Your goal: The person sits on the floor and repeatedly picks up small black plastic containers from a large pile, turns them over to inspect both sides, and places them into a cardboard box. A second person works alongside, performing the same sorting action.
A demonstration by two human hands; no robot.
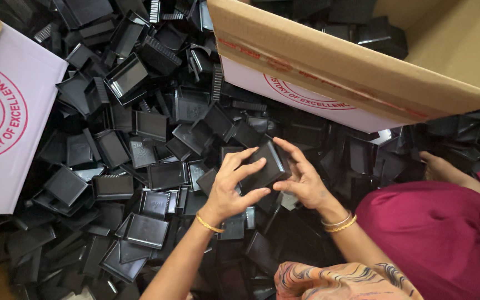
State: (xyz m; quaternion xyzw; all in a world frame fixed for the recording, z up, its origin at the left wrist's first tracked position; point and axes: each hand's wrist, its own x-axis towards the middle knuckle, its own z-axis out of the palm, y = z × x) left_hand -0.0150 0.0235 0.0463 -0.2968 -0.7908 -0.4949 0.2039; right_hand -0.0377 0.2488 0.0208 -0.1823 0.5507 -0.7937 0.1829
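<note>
Head view, looking down. Small black plastic tray (268,165), rectangular and shallow, held between both hands above a loose heap of like trays (140,166). Left hand (230,189) below and left of the piece, fingers (251,168) curled narrow over its near long edge, thumb beneath. Right hand (305,179) at the right end, fingers closed on the short edge and upper corner. Tray tilted, apart from the heap below, near the middle of the view.

Handling, as a judgement: thin moulded wall, so likely very light and fairly stiff, with some flex across the flat base; glossy finish, hence somewhat slippery to bare skin; raised rim the surest place to pinch, opposite edges giving the steadiest hold. Corners and the ribbed strips seen on neighbouring pieces probably brittle under a hard squeeze.

Surroundings: open cardboard box flap (351,66) above right, white printed panel (12,122) at left, a maroon garment (429,233) at lower right; gold bangles (340,223) on the right wrist.
</note>
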